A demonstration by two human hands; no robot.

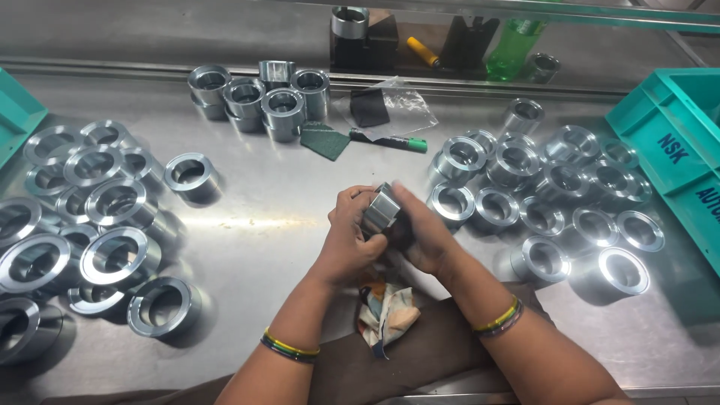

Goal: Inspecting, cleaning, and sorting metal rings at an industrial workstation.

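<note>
The steel surface [285,195] fills the whole view, shiny and scuffed, with a raised rail along its far edge. On the right sits a teal plastic crate [679,142], and a sliver of another teal crate [15,112] peeks in at the far left. A big spread of large flanged metal rings [112,255] covers the left side, some stacked, some lying flat. Over on the right there's a matching crowd of smaller machined rings [540,195], packed close and touching each other. At the back, a tight cluster of short metal sleeves [262,94] stands upright. Behind the rail are dark blocks [364,45] with one sleeve perched on top, a green bottle [514,45] and a yellow-handled tool [424,52].

Now the middle: both arms come up from the bottom edge, striped bangles on each wrist. The left hand [349,232] and the right hand [420,232] are pressed together around a single metal ring [381,210], fingers wrapped on either side, holding it up off the surface, just above a patterned cloth [386,311] that lies bunched on brown fabric at the near edge. The right hand is slightly blurred.

Smallest bits: a green abrasive pad [324,141], a clear plastic bag [394,101], and a green-capped marker [390,141] lying between the sleeves and the right-hand rings.
</note>
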